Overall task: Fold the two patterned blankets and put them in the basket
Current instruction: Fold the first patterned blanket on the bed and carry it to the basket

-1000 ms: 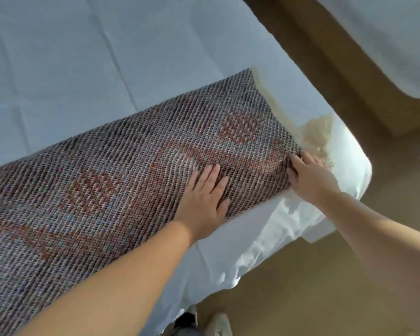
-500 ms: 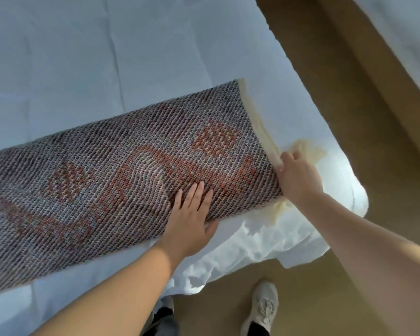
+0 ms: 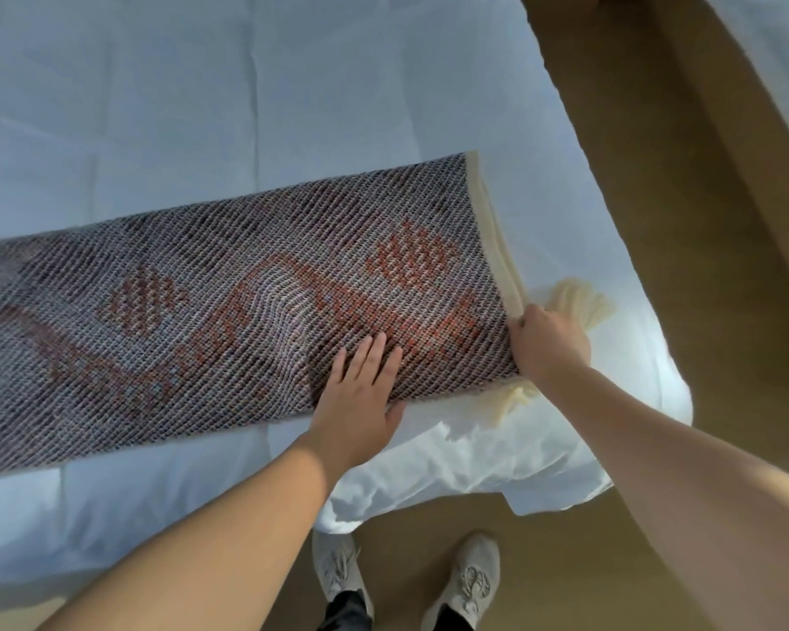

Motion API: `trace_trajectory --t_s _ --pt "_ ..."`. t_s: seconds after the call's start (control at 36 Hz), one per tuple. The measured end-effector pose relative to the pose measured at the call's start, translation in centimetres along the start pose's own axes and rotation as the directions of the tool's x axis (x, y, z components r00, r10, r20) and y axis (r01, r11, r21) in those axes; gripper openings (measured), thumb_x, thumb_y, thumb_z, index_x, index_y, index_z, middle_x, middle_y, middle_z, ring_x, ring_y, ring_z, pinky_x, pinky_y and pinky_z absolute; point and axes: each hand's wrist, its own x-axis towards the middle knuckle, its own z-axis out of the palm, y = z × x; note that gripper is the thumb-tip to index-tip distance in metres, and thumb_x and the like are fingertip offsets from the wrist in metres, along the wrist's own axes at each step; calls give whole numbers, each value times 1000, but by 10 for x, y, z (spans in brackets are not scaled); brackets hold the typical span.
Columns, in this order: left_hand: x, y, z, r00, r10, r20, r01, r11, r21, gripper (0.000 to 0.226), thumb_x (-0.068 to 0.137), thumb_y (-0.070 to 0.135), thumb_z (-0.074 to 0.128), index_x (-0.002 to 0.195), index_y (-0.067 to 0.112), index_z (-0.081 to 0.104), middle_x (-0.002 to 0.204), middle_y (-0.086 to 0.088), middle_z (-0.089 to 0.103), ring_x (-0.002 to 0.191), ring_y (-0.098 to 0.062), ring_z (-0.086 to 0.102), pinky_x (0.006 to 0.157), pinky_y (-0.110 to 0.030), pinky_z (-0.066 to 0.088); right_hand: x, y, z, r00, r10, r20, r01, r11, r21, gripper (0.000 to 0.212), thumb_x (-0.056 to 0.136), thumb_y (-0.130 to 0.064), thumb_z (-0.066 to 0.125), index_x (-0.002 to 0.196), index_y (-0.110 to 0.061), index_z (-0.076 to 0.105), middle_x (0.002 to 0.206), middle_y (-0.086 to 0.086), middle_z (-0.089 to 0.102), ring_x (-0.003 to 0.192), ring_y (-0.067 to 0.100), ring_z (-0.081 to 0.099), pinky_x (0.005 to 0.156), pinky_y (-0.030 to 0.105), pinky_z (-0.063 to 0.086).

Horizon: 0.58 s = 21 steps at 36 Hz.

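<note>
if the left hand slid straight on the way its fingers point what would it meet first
More patterned blanket, toward its red diamond; the left hand lies flat on it. Beyond, seemingly only bedsheet.

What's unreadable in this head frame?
Basket, second blanket: outside the head view.
Blanket left end: cut off by the frame's left edge.
Right hand: fingertips curled at the blanket's fringed end, hidden behind its knuckles.
Fold layers: covered by the top layer, under the flat left hand.

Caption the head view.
Left hand flat on patterned blanket on bed; right hand grips its fringed end.
</note>
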Motion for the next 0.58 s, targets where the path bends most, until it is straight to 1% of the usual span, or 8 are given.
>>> trace_trajectory --t_s 0.06,0.14,0.19,0.28,0.33,0.44,0.53,0.58 --pt "2 1 -2 1000 7 4 -7 1000 -21 68 95 51 11 150 17 -10 159 -9 -12 145 -24 -13 117 -46 -7 -1 7 0 1000 12 -17 -12 1000 -22 29 100 -23 32 103 -7 56 79 8 57 73 29 54 63 33 39" --pt "7 9 -6 998 60 28 -58 996 -66 66 98 48 17 150 17 -10 158 -8 -15 145 -23 -17 117 -46 -9 1 34 -5 994 106 -19 -107 988 -112 25 96 -17 36 105 -7 57 99 19 65 89 37 62 70 35 40" --pt "12 18 -8 994 105 37 -101 990 -94 64 99 47 16 150 18 -10 158 -8 -18 144 -22 -20 116 -46 -11 3 51 -10 992 127 -14 -128 978 -166 25 93 -17 39 103 -8 59 97 19 66 87 38 63 70 34 40" --pt "21 30 -12 990 136 35 -131 983 -131 62 99 46 14 150 19 -11 157 -7 -19 143 -21 -22 116 -45 -14 6 50 -20 999 37 16 -32 976 -217 22 94 -30 46 94 -10 55 84 13 61 76 33 58 67 33 38" --pt "27 36 -14 987 160 26 -156 980 -127 62 99 45 13 150 19 -10 157 -7 -19 143 -21 -22 115 -45 -14 13 40 -27 998 -56 -4 53 968 -244 26 94 -38 48 93 -12 50 87 12 62 82 32 58 66 33 38" --pt "46 51 -17 975 223 -25 -224 964 -140 61 99 44 16 151 18 -5 158 -8 -17 144 -22 -20 116 -44 -14 36 19 -41 988 -150 -42 138 966 -218 34 96 -44 45 111 -15 52 95 6 64 88 30 63 72 37 51" --pt "70 71 -22 966 257 -36 -260 952 -160 59 100 42 19 151 20 0 159 -8 -14 144 -23 -18 116 -43 -14 65 9 -49 973 -231 -26 224 960 -170 38 98 -41 43 121 -13 51 106 9 63 96 32 61 76 38 51" --pt "87 89 -24 965 257 -60 -263 946 -191 56 100 40 22 151 23 6 159 -8 -8 145 -24 -12 117 -47 -9 88 4 -54 965 -262 -19 257 957 -137 40 99 -40 41 127 -13 49 111 10 62 99 32 61 75 37 49"
